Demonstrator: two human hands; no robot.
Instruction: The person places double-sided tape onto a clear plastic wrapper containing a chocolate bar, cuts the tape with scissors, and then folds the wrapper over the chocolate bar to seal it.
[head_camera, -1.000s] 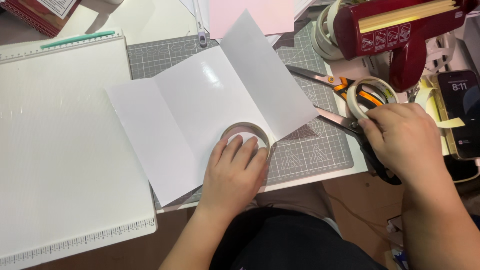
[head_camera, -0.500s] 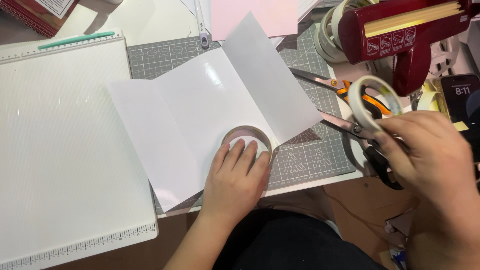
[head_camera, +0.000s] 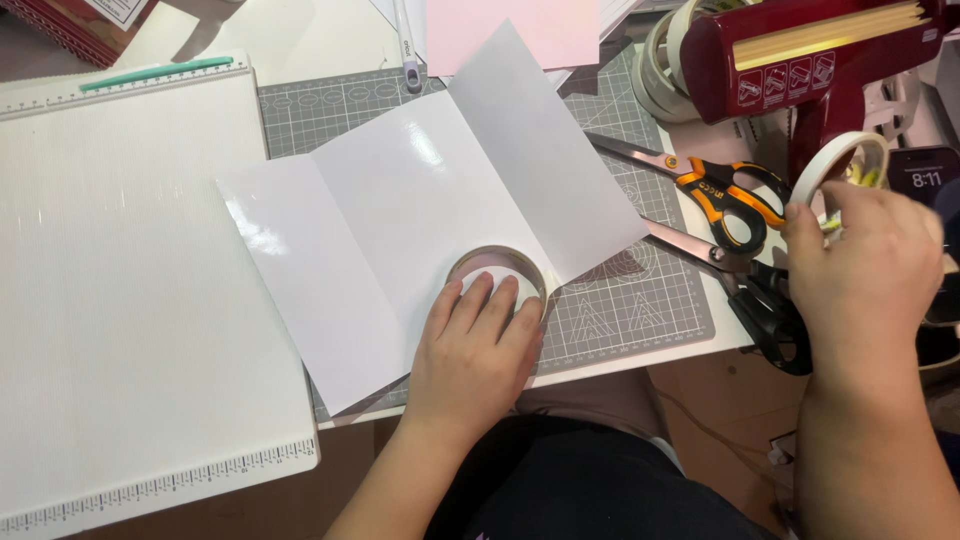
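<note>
A white folded card (head_camera: 400, 220) with two creases lies open on a grey cutting mat (head_camera: 640, 300). A tape roll (head_camera: 497, 263) lies flat on the card's lower middle. My left hand (head_camera: 475, 350) rests on the card with its fingertips on that roll. At the right edge of the mat my right hand (head_camera: 865, 270) holds a second, cream tape roll (head_camera: 838, 165) upright above the table. Orange-handled scissors (head_camera: 715, 185) and black-handled scissors (head_camera: 770, 315) lie just left of that hand.
A white scoring board (head_camera: 130, 290) with a teal tool along its top fills the left. A dark red tape dispenser (head_camera: 800, 60) and stacked tape rolls (head_camera: 665, 60) stand at the back right. Pink paper (head_camera: 510, 30) lies at the top, and a phone (head_camera: 925, 185) at the far right.
My right hand has lifted the cream tape roll up and to the right, away from the scissors. My left hand stays on the card and the flat roll.
</note>
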